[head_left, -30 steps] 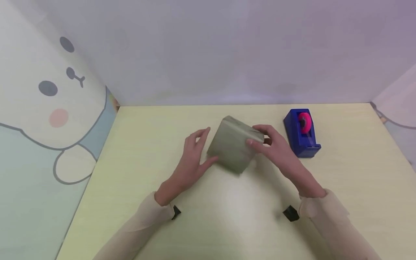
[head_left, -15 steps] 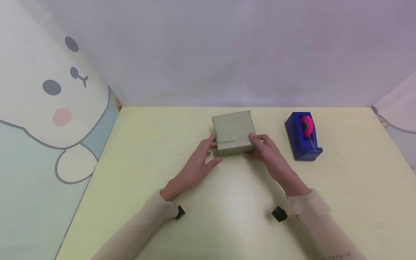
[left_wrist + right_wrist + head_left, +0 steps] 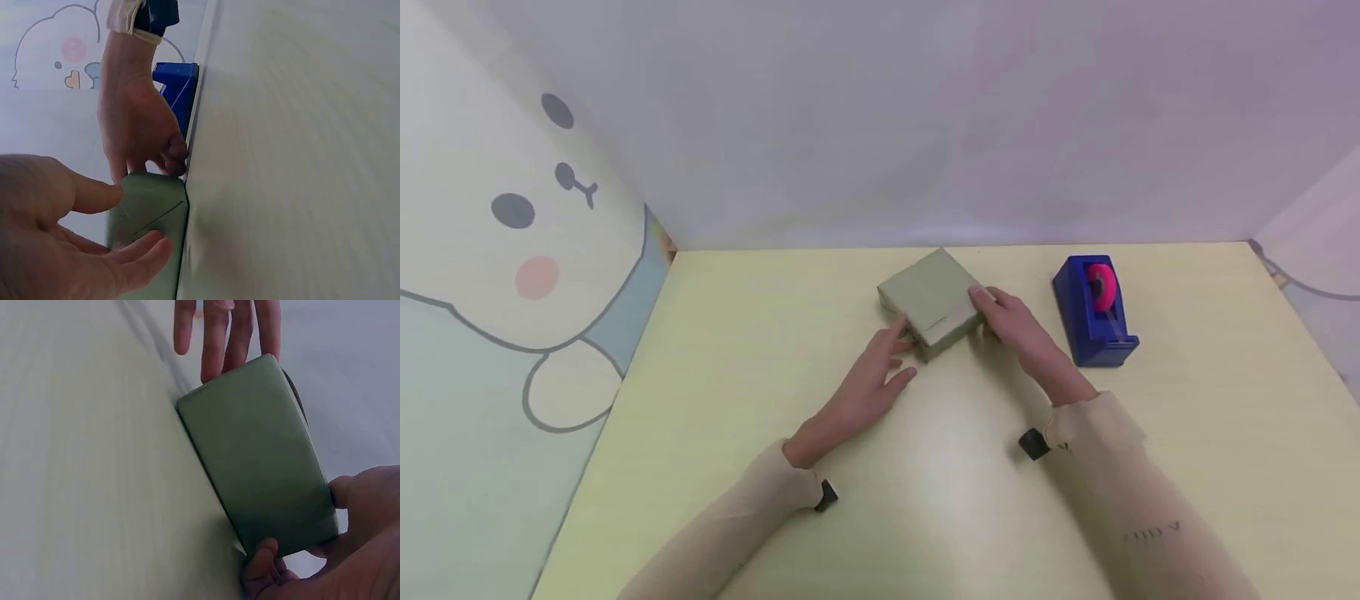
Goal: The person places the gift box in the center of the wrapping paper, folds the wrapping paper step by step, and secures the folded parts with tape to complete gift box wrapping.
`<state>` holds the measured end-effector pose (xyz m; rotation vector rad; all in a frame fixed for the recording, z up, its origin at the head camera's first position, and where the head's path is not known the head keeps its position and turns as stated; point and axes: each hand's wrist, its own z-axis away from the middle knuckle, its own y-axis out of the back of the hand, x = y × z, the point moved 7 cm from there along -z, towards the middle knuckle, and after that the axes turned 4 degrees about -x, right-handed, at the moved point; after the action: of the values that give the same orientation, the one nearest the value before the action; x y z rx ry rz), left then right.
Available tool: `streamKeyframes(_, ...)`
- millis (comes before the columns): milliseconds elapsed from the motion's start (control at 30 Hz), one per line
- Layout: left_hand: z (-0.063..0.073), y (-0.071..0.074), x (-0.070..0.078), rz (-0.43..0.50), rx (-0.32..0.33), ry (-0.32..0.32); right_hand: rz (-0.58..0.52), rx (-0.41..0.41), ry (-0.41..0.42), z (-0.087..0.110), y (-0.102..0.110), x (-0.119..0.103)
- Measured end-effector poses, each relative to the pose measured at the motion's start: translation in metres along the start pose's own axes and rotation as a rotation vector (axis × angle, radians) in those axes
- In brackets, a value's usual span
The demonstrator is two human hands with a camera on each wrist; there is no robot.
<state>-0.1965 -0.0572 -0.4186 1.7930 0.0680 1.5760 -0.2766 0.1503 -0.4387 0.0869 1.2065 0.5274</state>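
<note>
A small flat box wrapped in plain green-grey paper lies turned corner-first near the back of the table, a folded paper edge showing along its top. My right hand grips its right corner, thumb on top and fingers curled at the side and underneath. In the right wrist view a smooth long side of the wrapped box faces the camera. My left hand has its loosely extended fingers at the near left side. A slanting paper seam crosses the end of the wrapped box in the left wrist view.
A blue tape dispenser with a pink tape core stands to the right of my right hand. The pale table ends at a plain back wall. A cartoon-printed panel borders the left side.
The wrapped box was tipped up on a slant, then came down flat and turned corner-first toward me. My right hand kept its grip; my left fingers came in against the near left side.
</note>
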Motion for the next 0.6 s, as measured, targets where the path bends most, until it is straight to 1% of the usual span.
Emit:
streamKeyframes(67,-0.001,-0.007,0.004,0.001,-0.036,-0.002,-0.018,0.009,0.016,-0.008,0.005,-0.003)
streamKeyframes(133,-0.001,-0.015,0.008,-0.016,-0.088,-0.014,-0.031,0.025,0.027,-0.015,0.01,-0.006)
streamKeyframes(233,0.001,-0.026,0.016,-0.073,-0.169,-0.044,-0.019,0.036,0.03,-0.024,0.012,-0.009)
streamKeyframes(300,0.002,-0.03,0.019,-0.12,-0.208,-0.066,-0.004,0.041,0.018,-0.028,0.011,-0.01)
streamKeyframes(333,0.003,-0.031,0.019,-0.143,-0.218,-0.068,0.004,0.04,0.014,-0.03,0.011,-0.01)
streamKeyframes(467,0.005,-0.032,0.017,-0.177,-0.23,-0.049,0.003,0.05,0.001,-0.032,0.012,-0.01)
streamKeyframes(600,0.003,-0.033,0.013,-0.179,-0.231,-0.027,-0.019,0.069,0.005,-0.03,0.013,-0.009)
